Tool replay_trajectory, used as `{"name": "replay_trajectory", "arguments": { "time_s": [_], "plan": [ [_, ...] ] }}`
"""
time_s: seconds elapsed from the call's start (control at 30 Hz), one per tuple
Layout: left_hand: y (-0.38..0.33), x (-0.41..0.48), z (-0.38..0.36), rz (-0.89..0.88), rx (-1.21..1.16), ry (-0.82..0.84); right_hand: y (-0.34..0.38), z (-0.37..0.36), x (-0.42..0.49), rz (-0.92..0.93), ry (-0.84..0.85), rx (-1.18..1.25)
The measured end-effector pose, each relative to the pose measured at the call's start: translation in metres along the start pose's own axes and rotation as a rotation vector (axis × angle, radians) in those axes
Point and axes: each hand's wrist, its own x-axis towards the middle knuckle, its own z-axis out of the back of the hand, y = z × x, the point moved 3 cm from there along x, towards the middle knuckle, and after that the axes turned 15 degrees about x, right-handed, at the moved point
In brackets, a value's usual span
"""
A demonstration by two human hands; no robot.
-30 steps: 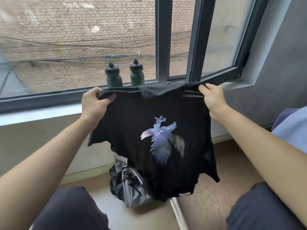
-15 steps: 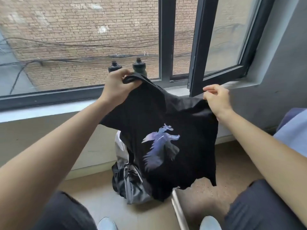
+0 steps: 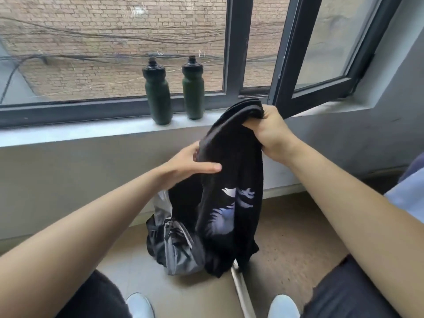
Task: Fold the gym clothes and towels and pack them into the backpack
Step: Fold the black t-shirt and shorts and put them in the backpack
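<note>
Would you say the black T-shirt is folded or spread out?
Folded over: the black T-shirt hangs doubled from the right hand, its print creased.

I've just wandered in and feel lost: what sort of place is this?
Probably a plain room in a home or dormitory: a window faces a brick wall, two bottles stand on its sill, and a backpack sits on the floor, partly hidden by the shirt.

Black T-shirt (image 3: 231, 171) in grip of right hand (image 3: 273, 134), left hand (image 3: 183, 164) on its folded edge, backpack (image 3: 176, 246) below.
</note>
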Motion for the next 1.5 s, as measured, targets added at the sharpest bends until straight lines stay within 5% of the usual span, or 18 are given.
{"name": "replay_trajectory", "arguments": {
  "time_s": [0.07, 0.23, 0.47, 0.7, 0.9, 1.07, 1.2, 1.27, 1.33, 1.5],
  "plan": [
    [0.008, 0.006, -0.025, 0.009, 0.007, 0.094, 0.003, 0.014, -0.002, -0.081, -0.090, 0.151],
    [0.001, 0.038, -0.027, -0.010, -0.194, -0.119, -0.012, 0.071, -0.014, -0.303, -0.418, 0.375],
    [-0.029, 0.055, -0.016, -0.076, -0.290, -0.291, -0.058, 0.125, -0.035, -0.508, -0.615, 0.139],
    [-0.012, 0.059, -0.012, -0.027, -0.037, -0.308, -0.033, 0.111, -0.026, -0.230, -0.469, 0.058],
    [-0.001, 0.056, 0.003, 0.024, 0.016, -0.442, -0.007, 0.107, -0.022, -0.174, -0.590, 0.066],
    [-0.010, 0.044, 0.006, -0.075, 0.286, -0.088, 0.004, 0.112, -0.013, -0.101, -0.616, 0.093],
    [0.021, 0.042, -0.016, 0.087, 0.600, 0.316, 0.018, 0.113, -0.011, -0.014, -0.608, 0.143],
    [0.036, 0.047, -0.025, 0.108, 0.679, 0.362, 0.019, 0.109, -0.010, 0.020, -0.586, 0.127],
    [0.046, 0.053, -0.026, 0.135, 0.597, 0.293, 0.018, 0.112, -0.010, 0.059, -0.619, 0.135],
    [0.026, 0.056, 0.000, 0.242, -0.056, -0.267, 0.010, 0.145, -0.016, 0.086, -0.802, 0.041]
  ]
}}
